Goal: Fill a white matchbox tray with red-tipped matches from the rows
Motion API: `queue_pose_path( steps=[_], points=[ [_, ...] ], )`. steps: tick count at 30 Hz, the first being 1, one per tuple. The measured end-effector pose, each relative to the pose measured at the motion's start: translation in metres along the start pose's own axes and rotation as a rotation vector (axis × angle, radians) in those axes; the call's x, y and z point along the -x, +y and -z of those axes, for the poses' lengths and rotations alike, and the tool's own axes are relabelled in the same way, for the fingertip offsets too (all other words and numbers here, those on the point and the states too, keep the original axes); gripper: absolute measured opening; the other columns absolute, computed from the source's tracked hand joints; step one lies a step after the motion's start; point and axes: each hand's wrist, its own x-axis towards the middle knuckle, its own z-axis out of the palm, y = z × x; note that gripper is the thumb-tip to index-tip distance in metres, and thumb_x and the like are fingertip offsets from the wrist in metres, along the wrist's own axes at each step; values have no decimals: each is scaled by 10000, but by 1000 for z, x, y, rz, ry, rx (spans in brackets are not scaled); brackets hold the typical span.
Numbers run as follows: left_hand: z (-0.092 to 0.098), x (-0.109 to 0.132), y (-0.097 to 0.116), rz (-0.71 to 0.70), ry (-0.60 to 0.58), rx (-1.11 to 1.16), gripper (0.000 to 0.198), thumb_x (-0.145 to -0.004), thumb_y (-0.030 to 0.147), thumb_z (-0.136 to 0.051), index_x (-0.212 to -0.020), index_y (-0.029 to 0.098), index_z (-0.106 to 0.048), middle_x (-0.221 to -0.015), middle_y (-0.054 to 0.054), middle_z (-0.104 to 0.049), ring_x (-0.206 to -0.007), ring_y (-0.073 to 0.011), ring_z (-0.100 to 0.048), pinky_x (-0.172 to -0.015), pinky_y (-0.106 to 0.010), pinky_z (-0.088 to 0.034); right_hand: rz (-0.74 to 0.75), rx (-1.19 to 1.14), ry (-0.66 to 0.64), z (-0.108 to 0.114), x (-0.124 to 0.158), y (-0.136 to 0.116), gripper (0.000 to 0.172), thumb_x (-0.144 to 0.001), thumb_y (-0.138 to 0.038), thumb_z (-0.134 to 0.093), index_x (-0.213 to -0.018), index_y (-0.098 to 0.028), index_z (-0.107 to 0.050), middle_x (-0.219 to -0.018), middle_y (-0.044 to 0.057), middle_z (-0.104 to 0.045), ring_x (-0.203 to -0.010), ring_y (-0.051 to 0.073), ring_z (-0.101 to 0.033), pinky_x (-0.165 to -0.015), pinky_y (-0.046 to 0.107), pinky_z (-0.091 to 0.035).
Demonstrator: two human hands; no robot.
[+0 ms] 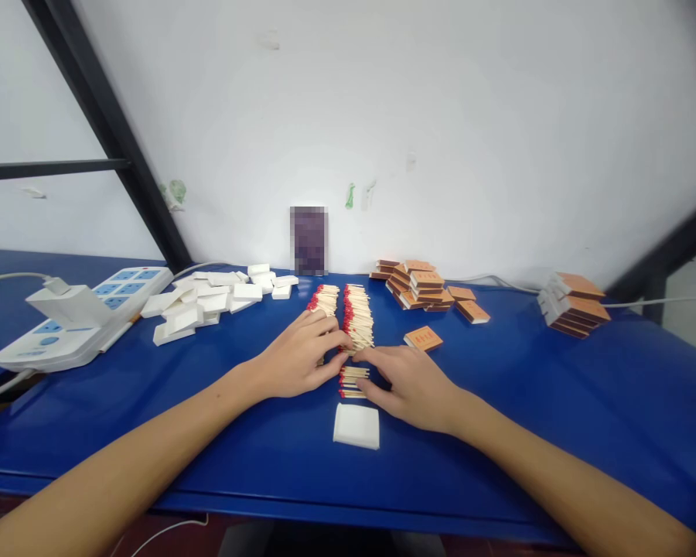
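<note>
Red-tipped wooden matches (358, 313) lie in a long row in the middle of the blue table. A second row of matches (327, 294) runs beside it on the left, partly under my left hand (305, 352). My left thumb and index finger are pinched close together at the near end of the right row, on matches. My right hand (411, 383) rests there too, its index finger touching the row's near end. Its thumb is apart from the index finger, by a small group of matches (353, 382). Just nearer me lies a white matchbox tray (356, 426).
White matchbox trays (200, 298) are heaped at the back left, beside a power strip (110, 309). Orange matchbox sleeves (421, 282) are piled at the back right, with one loose box (423, 338) nearer. Stacked matchboxes (577, 302) stand far right. A wall (469, 139) closes the back.
</note>
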Motion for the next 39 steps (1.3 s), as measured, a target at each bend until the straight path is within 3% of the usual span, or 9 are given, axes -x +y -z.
queue_pose_path(
  steps=[12,21,39],
  points=[
    [-1,1,1,48,26,-25,169,-967,246,-479,-1004,195,-635,-909,-39,-578,-891,-202,-509,-828,-366,-337,-6,-21,-8,4,0,-3,305,-960,-340,-502,-1212,-199,-602,-959,47,-722,-760,171,-636,-643,274,-385],
    [-3,1,1,61,59,-38,194,-966,233,-473,-916,187,-654,-875,-38,-580,-871,-197,-503,-823,-368,-339,-20,-38,-42,3,0,-1,304,-1020,-331,-400,-1204,-203,-605,-1034,68,-717,-896,198,-660,-761,297,-440],
    [-5,0,2,61,48,-36,202,-963,234,-475,-904,182,-661,-877,-45,-579,-868,-200,-510,-830,-375,-340,-18,-5,-42,4,-1,0,305,-1005,-346,-435,-1214,-208,-608,-1014,56,-727,-788,177,-653,-714,300,-409]
  ],
)
